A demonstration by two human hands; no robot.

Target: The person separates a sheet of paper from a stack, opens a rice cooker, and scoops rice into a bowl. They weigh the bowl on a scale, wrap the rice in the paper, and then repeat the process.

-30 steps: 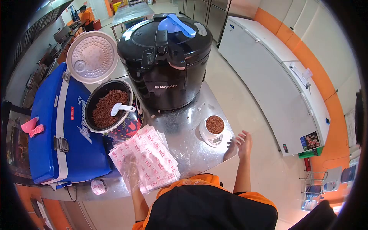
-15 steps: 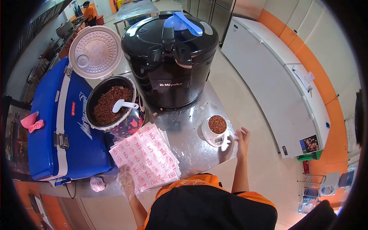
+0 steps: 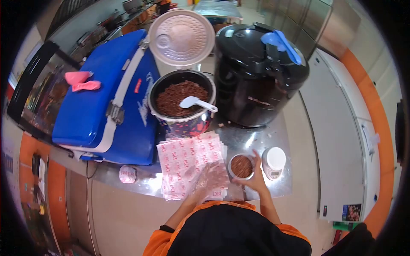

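Observation:
My right hand (image 3: 255, 178) is wrapped round a small white bowl (image 3: 241, 166) of reddish-brown rice. Just right of it stands a white scale (image 3: 274, 161) with nothing on its round top. My left hand (image 3: 208, 180), in a clear plastic glove and blurred, is over the stack of printed paper sheets (image 3: 177, 164); its fingers are smeared by motion. Behind the paper, an open rice cooker (image 3: 183, 123) holds more of the reddish-brown rice (image 3: 177, 94), with a white paddle (image 3: 194, 103) lying on it.
A large black cooker (image 3: 252, 94) stands behind the scale, a blue scoop (image 3: 282, 45) on its lid. At left are a blue cooler (image 3: 98, 94) with pink scoops (image 3: 83, 81) and a wrapped bundle (image 3: 127, 174). A white chest freezer (image 3: 337, 128) is at the right.
The view has turned left. My right hand has taken hold of the rice bowl and moved it off the scale toward the paper. My left hand has moved right across the sheets.

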